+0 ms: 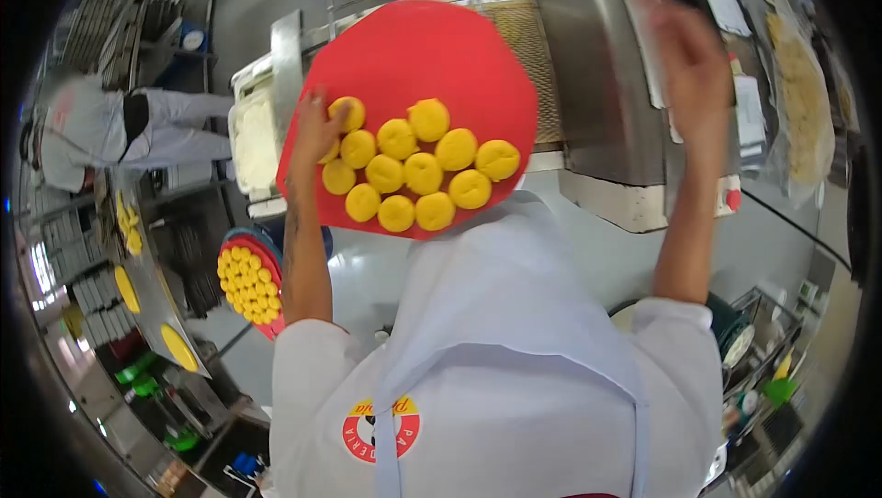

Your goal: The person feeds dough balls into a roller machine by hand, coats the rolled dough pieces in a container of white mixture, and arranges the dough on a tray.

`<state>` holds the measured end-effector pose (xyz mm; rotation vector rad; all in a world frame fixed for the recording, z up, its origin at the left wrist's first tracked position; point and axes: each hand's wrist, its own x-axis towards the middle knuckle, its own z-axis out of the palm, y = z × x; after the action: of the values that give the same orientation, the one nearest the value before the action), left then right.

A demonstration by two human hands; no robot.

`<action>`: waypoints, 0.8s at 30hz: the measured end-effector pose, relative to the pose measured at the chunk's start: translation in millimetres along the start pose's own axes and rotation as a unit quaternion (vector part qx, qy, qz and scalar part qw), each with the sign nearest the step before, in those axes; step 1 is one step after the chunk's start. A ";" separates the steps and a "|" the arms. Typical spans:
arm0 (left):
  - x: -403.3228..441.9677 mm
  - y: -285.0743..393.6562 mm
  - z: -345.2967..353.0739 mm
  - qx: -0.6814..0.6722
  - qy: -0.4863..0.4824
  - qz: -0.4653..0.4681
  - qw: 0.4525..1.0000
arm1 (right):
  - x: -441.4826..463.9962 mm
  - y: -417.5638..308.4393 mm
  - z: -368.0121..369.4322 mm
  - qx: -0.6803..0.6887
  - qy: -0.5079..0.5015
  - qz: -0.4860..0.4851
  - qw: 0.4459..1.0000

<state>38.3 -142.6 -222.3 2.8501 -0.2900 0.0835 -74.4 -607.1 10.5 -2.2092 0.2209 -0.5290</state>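
A red board (413, 48) lies in front of me with flattened yellow dough rounds (423, 173) grouped on its near half. My left hand (317, 130) is over the board's left side, its fingertips at the dough round (347, 114) farthest up on the left; whether it grips that round is unclear. Off to the right, my right hand (687, 62) is raised above the metal machine, away from the dough, and its fingers are smeared by motion.
A white tub (255, 135) stands left of the board. Below it, a red tray (266, 264) holds several yellow dough balls. The metal machine (588, 57) is on the right. A person (83, 130) stands at far left near racks and a table with yellow dough.
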 end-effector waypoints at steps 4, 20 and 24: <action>4.8 17.3 -15.8 -0.121 -0.120 0.032 0.985 | -58.7 19.3 169.8 -0.173 -0.189 -0.074 0.964; -29.3 -40.7 -70.1 -0.116 -0.084 0.079 0.987 | -88.4 23.9 252.2 -0.173 -0.255 -0.114 0.945; -12.8 2.9 -63.0 -0.203 -0.183 0.096 0.957 | -67.1 -0.6 195.6 0.136 -0.244 0.017 0.960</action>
<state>23.4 -125.5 -162.1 2.4060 -0.5838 -0.4213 -47.6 -448.5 -119.4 -1.9877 -0.0739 0.0189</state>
